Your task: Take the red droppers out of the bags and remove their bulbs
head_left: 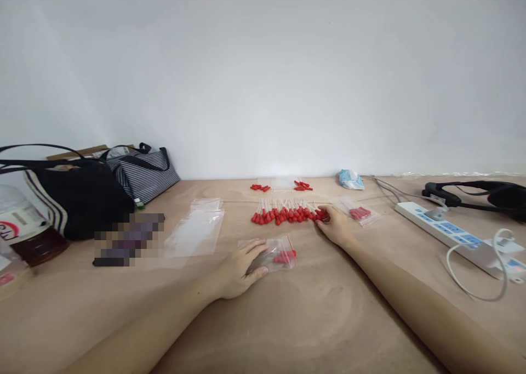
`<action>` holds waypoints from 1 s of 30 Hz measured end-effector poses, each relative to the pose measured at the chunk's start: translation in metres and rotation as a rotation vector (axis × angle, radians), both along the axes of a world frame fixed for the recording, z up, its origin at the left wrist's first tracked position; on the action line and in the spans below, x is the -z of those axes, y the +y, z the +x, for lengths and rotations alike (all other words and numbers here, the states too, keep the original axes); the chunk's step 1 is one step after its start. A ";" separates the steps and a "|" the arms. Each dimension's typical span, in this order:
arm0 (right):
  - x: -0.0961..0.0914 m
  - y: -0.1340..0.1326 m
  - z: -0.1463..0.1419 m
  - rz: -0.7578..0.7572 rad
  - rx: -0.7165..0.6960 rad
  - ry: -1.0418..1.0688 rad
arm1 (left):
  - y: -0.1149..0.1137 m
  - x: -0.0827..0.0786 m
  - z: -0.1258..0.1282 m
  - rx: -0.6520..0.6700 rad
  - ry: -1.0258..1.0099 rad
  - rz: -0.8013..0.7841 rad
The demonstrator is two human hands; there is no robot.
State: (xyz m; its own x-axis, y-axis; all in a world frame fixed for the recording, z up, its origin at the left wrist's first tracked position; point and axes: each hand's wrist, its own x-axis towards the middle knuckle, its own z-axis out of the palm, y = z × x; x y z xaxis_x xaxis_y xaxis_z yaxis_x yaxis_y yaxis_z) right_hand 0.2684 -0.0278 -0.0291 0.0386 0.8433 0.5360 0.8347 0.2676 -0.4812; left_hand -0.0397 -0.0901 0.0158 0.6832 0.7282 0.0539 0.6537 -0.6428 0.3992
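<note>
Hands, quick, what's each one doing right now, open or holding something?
Left hand: open, fingers laid flat on the small clear bag.
Right hand: fingertips at the end of the dropper row; grip cannot be told.

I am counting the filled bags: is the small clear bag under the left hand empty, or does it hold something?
Not empty: red-capped pieces show through the small clear bag that the left hand touches.

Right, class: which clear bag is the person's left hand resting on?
The nearest bag, holding red pieces; the other filled bag lies by the right hand, the empty bags further left.
</note>
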 end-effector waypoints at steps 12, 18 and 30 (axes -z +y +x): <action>-0.003 -0.008 -0.003 -0.020 -0.067 -0.128 | -0.001 0.000 0.001 -0.004 -0.011 -0.004; -0.010 -0.012 -0.005 0.093 0.045 0.017 | -0.002 -0.001 0.000 -0.007 -0.036 -0.008; -0.028 -0.065 -0.072 -0.280 -0.607 0.122 | -0.001 -0.002 0.002 -0.016 0.014 -0.003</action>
